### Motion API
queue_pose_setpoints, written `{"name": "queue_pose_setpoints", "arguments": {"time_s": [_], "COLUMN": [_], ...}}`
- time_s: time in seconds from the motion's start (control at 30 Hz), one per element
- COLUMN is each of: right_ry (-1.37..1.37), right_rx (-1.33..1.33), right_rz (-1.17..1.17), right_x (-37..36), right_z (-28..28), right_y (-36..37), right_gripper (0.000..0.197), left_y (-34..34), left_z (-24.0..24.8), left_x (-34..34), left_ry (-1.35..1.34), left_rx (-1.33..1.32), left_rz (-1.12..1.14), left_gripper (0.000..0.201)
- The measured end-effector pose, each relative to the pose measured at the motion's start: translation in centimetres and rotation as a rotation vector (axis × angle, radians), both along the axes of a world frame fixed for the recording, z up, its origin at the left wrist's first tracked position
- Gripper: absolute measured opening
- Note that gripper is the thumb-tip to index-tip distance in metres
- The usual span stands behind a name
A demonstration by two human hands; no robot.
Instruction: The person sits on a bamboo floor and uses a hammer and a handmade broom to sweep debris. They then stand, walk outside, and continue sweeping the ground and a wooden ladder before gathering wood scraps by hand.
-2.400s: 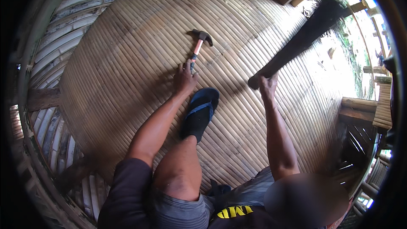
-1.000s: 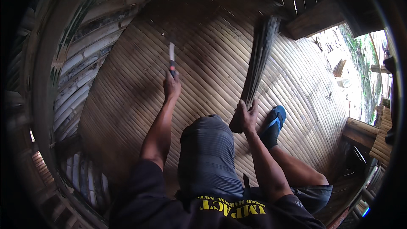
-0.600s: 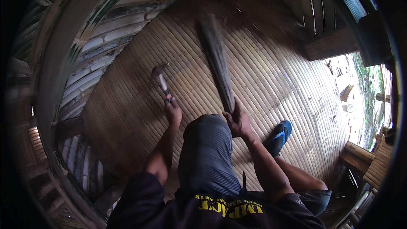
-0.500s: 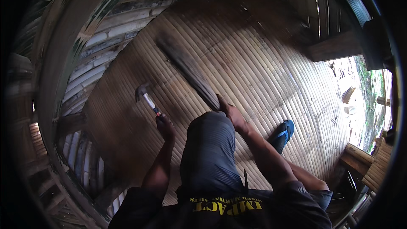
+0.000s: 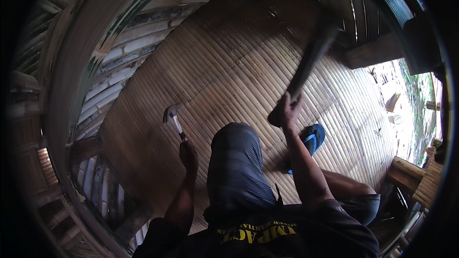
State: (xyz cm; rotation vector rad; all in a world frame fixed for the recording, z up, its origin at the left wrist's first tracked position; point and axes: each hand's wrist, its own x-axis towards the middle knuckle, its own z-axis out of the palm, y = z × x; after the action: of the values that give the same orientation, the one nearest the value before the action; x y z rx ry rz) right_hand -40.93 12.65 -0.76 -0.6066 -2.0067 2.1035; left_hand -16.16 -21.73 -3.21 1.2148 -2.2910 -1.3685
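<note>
A claw hammer (image 5: 176, 122) with a metal head and shaft stands up out of my left hand (image 5: 189, 155), which is closed round its grip. The hammer is held over the slatted floor, left of my bent knee. My right hand (image 5: 289, 112) grips a long dark wooden plank (image 5: 311, 62) close to its near end. The plank slants up and to the right, and its far end is smeared by motion and dim against the shaded wall. Just right of that hand is my foot in a blue and black flip-flop (image 5: 313, 139).
The floor (image 5: 215, 81) is of narrow bamboo slats. A bamboo slat wall (image 5: 138, 43) rises at the left behind a thick curved post (image 5: 71, 57). At the right, a wooden beam (image 5: 377, 51) borders a bright opening (image 5: 392, 91) to the outside.
The plank has swung from slanting up-left to slanting up-right, and my right hand has moved right and up with it. The hammer has shifted slightly right and down.
</note>
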Motion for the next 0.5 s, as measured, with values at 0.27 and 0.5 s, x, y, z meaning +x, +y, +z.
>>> {"name": "queue_pose_setpoints", "arguments": {"time_s": [0.27,0.5], "right_ry": [-0.233,-0.259], "right_rx": [0.289,0.056], "right_rz": [0.543,-0.089], "right_x": [-7.2,-3.6], "right_z": [-6.0,-3.2], "right_y": [-3.3,4.9], "right_gripper": [0.077,0.065], "left_y": [1.8,4.2], "left_z": [9.6,13.8], "left_x": [-14.2,-22.6], "left_ry": [-0.028,-0.051], "left_rx": [0.049,0.052], "left_rz": [-0.338,-0.397], "left_gripper": [0.025,0.028]}}
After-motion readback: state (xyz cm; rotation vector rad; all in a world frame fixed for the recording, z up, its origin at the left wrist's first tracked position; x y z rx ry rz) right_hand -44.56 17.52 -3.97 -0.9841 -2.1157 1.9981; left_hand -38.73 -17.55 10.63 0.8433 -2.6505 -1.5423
